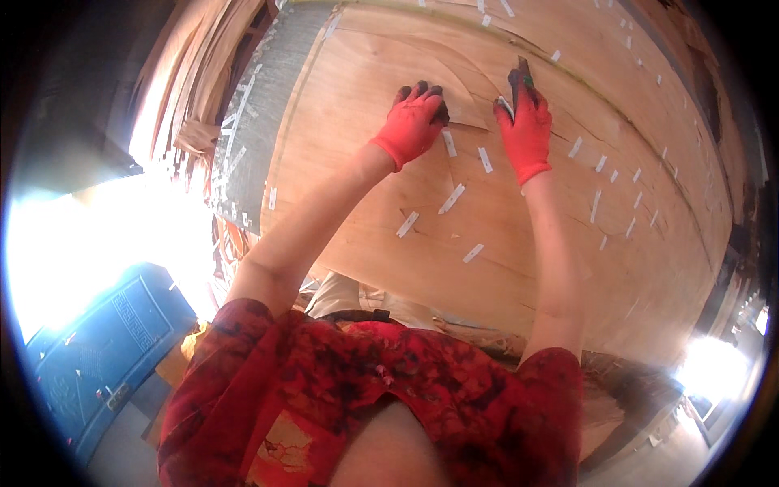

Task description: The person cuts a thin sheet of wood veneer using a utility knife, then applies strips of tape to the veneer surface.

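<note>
A large sheet of thin wood veneer (365,211) lies in front of me, dotted with short white tape strips (485,160). My left hand (412,123), in a red glove with blackened fingertips, rests on the sheet with its fingers spread, beside a split edge. To its right, my right hand (525,130) wears the same kind of glove. Its fingers close around a knife-like tool (523,66) whose flat dark blade points away from me, with a bit of green near the grip. By the right thumb shows a small whitish piece; I cannot tell what it is.
Grey worn board (272,97) with tape scraps borders the veneer on the left. Beyond it stand stacked veneer sheets (199,65). A blue plastic case or bin (114,349) sits at lower left. A long crack (600,93) crosses the sheet's far part.
</note>
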The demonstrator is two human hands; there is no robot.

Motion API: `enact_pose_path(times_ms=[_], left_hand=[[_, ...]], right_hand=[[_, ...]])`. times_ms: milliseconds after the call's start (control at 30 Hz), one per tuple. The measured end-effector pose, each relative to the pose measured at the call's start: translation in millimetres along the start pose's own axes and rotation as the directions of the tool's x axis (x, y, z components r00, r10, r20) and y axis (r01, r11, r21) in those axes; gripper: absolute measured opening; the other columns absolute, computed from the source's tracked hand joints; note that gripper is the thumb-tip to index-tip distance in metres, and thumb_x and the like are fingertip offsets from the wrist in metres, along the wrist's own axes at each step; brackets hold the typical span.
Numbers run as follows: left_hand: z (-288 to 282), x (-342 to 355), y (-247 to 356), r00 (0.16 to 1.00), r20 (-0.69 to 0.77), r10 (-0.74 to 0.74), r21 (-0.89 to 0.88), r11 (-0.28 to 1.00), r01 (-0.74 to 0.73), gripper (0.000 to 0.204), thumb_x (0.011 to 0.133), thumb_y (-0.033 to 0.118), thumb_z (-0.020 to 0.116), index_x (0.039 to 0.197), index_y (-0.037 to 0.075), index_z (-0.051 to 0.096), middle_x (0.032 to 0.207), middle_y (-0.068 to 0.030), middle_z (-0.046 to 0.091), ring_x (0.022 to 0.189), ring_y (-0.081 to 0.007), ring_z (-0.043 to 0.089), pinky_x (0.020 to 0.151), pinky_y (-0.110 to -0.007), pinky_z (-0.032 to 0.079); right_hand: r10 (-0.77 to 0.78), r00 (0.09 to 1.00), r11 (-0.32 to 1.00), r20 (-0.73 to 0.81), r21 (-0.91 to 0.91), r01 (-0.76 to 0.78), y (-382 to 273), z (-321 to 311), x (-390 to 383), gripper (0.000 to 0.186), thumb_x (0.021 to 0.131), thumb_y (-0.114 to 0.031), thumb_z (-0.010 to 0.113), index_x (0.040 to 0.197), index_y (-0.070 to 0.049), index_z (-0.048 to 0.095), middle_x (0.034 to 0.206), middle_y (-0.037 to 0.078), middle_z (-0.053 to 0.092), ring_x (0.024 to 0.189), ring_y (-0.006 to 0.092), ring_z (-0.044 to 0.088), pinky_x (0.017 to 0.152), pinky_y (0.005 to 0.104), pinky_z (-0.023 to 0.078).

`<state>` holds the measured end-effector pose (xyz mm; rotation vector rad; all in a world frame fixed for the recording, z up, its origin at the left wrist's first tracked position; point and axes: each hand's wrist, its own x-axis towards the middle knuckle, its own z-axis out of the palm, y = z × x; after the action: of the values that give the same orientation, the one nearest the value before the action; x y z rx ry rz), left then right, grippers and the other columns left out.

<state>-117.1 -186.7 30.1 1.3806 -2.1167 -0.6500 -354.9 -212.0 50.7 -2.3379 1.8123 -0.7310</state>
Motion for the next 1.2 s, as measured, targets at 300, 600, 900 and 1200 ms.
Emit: enact_pose_path(times_ms=[300,600,900,1200], left_hand=[[-17.4,-4.7,32.8,0.994,-0.094,-0.059,0.073,0.995,0.065,0.011,0.088,0.015,0.063,0.097,0.009,0.067,0.125,-0.0103,0.064,0.121,-0.0335,0.056,0.104,-0.049,0.042],[18.9,35.6,53.9,0.686,0.568,-0.455,-0.65,0.263,0.713,0.022,0.092,0.016,0.064,0.102,-0.004,0.065,0.082,-0.017,0.074,0.058,-0.0236,0.071,0.053,-0.034,0.058],[28.6,50.9,50.5,0.663,0.587,-0.464,-0.63,0.251,0.734,0.025,0.092,0.017,0.065,0.099,-0.007,0.066,0.083,-0.0186,0.073,0.063,-0.0274,0.072,0.058,-0.036,0.061],[35.5,8.9,54.5,0.603,0.618,-0.504,-0.701,-0.007,0.713,0.025,0.092,0.02,0.065,0.099,-0.004,0.067,0.085,-0.0184,0.074,0.065,-0.0247,0.071,0.058,-0.035,0.059]], right_hand=[[0.15,0.988,0.926,-0.026,0.354,-0.131,-3.7,-5.8,-57.8,0.058,0.088,-0.006,0.066,0.144,-0.008,0.05,0.128,0.013,0.062,0.111,0.0296,0.053,0.092,0.0368,0.046],[0.213,0.976,0.885,-0.036,0.431,-0.177,-6.9,-6.9,-68.1,0.062,0.087,0.002,0.061,0.147,-0.008,0.048,0.121,0.015,0.065,0.117,0.0348,0.053,0.1,0.0426,0.044],[0.015,0.995,0.954,0.099,0.296,-0.043,4.3,10.2,-53.3,0.053,0.088,-0.002,0.061,0.14,-0.008,0.054,0.12,0.018,0.062,0.108,0.0365,0.06,0.094,0.0426,0.049],[-0.098,0.98,0.97,0.173,0.236,0.055,12.2,9.3,-58.5,0.06,0.082,-0.003,0.064,0.14,-0.017,0.056,0.13,0.012,0.061,0.12,0.0345,0.055,0.099,0.0456,0.044]])
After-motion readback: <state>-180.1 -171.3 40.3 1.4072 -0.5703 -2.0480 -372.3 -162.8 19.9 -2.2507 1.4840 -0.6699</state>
